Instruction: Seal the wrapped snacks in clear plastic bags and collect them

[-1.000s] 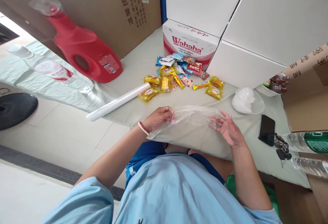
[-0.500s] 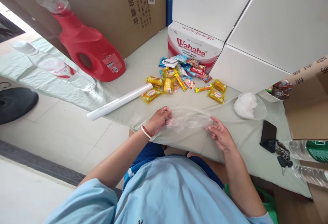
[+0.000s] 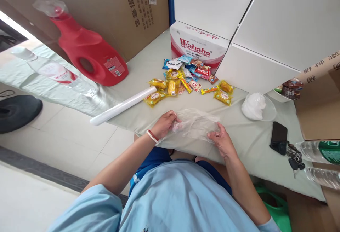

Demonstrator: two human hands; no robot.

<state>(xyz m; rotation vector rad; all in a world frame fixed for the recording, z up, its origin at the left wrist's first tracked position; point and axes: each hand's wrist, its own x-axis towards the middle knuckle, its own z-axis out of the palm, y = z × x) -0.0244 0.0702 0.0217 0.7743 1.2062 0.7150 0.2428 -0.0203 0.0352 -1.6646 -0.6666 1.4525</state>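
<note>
A clear plastic bag (image 3: 198, 126) stretches between my two hands, just over the near edge of the cloth-covered table (image 3: 127, 122). At its left end my left hand (image 3: 168, 123) is closed, pinching the bunched film. My right hand (image 3: 221, 138) grips the other end between thumb and fingers. Beyond the bag lies a pile of wrapped snacks (image 3: 186, 73), yellow, blue, white and red. A few yellow packets (image 3: 223, 97) sit apart on the right. To the left rests a white roll (image 3: 123, 105) of what looks like plastic film or bags.
A red detergent bottle (image 3: 97, 53) and a clear water bottle (image 3: 54, 71) stand at left. Behind the snacks is a Wahaba-printed carton (image 3: 198, 44). On the right are a bowl (image 3: 271, 111) holding white plastic (image 3: 253, 105), a phone (image 3: 278, 138), keys (image 3: 294, 156) and bottles (image 3: 318, 150).
My right hand has moved slightly left and turned, its fingers closing on the bag's right end. The film spreads wider between my hands. My left hand keeps its hold.
</note>
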